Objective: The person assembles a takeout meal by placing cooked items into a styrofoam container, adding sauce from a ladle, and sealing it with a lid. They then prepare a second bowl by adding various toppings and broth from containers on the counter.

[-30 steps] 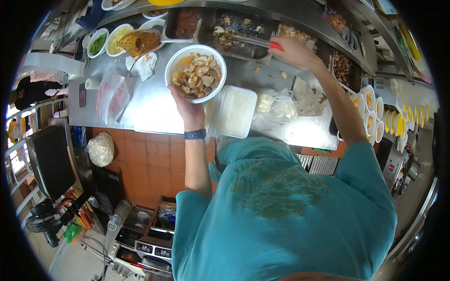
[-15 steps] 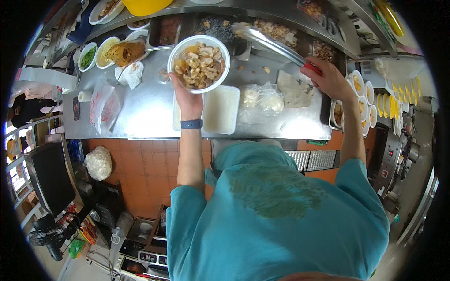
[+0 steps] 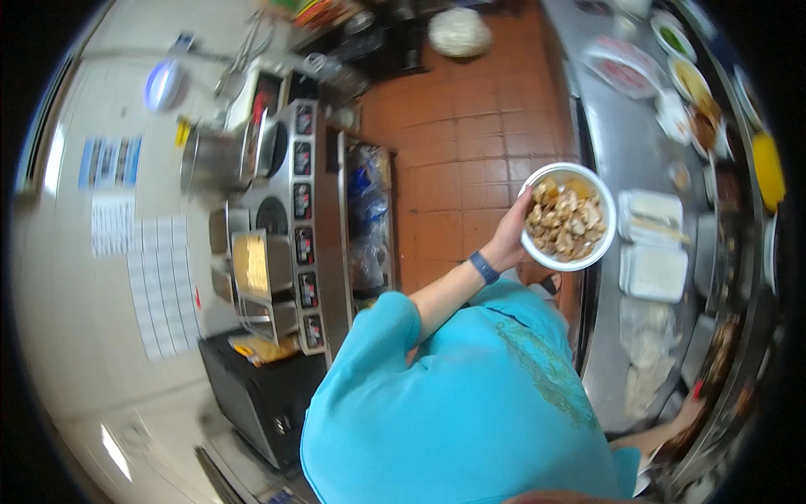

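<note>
My left hand [image 3: 510, 238] grips a round white bowl [image 3: 579, 266] by its near left side and holds it over the gap between floor and counter. Chopped, browned pieces of food [image 3: 567, 225], with some yellowish chunks, fill much of it. At the lower right, my right hand [image 3: 687, 413] is small and blurred over the food pans at the counter's far side. The red handle end of the tongs [image 3: 698, 389] shows at its fingers; their metal arms are hard to make out. An open white foam box [image 3: 656, 274] lies on the counter beside the bowl.
The steel counter [image 3: 604, 336] runs down the right, with plastic bags [image 3: 623, 65], a bowl of chopped greens [image 3: 673, 39] and a grey cloth [image 3: 648, 388]. Left, a cooking range [image 3: 303, 202] carries a stockpot [image 3: 211, 160] and a pan of yellow liquid [image 3: 252, 265]. Orange tiles [image 3: 457, 168] lie between.
The view has swung left, bringing the range and wall into sight. My left hand still holds the bowl, now off the counter's edge. My right hand and the tongs are lower, by the pans.
</note>
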Available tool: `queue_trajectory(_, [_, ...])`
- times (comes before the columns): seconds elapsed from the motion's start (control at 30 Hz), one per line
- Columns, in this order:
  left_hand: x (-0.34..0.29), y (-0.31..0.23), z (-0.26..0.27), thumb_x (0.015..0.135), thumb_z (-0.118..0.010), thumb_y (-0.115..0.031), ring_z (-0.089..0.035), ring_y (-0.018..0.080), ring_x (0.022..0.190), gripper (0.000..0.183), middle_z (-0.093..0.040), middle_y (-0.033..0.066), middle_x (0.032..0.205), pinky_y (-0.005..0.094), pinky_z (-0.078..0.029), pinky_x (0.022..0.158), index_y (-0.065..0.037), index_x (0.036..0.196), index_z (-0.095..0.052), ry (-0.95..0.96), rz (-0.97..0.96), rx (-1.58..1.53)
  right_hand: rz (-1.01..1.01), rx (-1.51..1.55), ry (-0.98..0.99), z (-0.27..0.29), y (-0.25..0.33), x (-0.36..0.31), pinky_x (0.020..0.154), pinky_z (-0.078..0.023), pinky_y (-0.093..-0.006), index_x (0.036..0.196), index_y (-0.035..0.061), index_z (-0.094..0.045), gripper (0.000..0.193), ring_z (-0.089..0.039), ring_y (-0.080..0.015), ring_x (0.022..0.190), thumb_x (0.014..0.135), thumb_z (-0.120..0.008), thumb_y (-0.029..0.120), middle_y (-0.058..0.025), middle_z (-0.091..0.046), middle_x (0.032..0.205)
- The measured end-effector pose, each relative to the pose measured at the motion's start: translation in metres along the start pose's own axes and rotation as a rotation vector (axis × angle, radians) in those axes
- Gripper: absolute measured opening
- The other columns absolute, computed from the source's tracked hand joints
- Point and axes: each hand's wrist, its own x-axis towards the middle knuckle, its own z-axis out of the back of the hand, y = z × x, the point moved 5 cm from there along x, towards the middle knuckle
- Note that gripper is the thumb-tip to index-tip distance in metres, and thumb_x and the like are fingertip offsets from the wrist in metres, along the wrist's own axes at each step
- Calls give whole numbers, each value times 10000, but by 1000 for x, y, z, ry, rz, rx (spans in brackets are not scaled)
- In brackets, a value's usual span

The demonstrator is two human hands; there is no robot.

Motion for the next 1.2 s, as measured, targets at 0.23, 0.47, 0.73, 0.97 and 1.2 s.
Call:
queue_trajectory(0.23, [-84,-107,164,1038,-419,-506,-560,306,1259,575,-541,155,1404,457,-472,1067,-83,1426,-446,-248,-367,-314,380,267,-180,92,374,-95,918,-537,-395,1359,56,-560,400,-652,-297,1133,1009,-547,249,-170,-635,1290])
queue_trajectory(0.47, [-138,-249,337,1057,-393,-470,-537,257,1286,565,-524,115,1435,406,-456,1072,-76,1460,-423,-407,-690,-407,1533,455,523,-5,944,-493,935,-522,-400,1259,39,-618,365,-664,-319,1091,901,-623,109,-180,-685,1158])
queue_trajectory(0.73, [-228,-367,457,1010,-575,-297,-548,214,1264,515,-540,80,1416,370,-448,1052,-68,1451,-436,-629,-921,-617,2281,646,498,13,1302,-856,792,-537,-444,1123,43,-626,292,-663,-358,908,832,-598,48,-199,-671,957])
queue_trajectory(0.97, [-221,-412,497,1003,-591,-221,-512,214,1304,525,-508,91,1443,360,-443,1063,-39,1461,-408,-867,-1211,-751,2584,35,-229,-37,1530,-1020,1063,-351,-547,1504,130,-313,800,-515,-380,1258,856,-707,381,-196,-570,1320])
queue_trajectory(1.2, [-172,-476,487,1022,-544,-215,-545,244,1270,499,-529,125,1405,385,-450,1070,-27,1457,-389,-1005,-1523,-918,3128,-513,75,-27,1554,-1090,840,-532,-535,1347,83,-457,539,-663,-441,935,869,-626,267,-268,-652,1078])
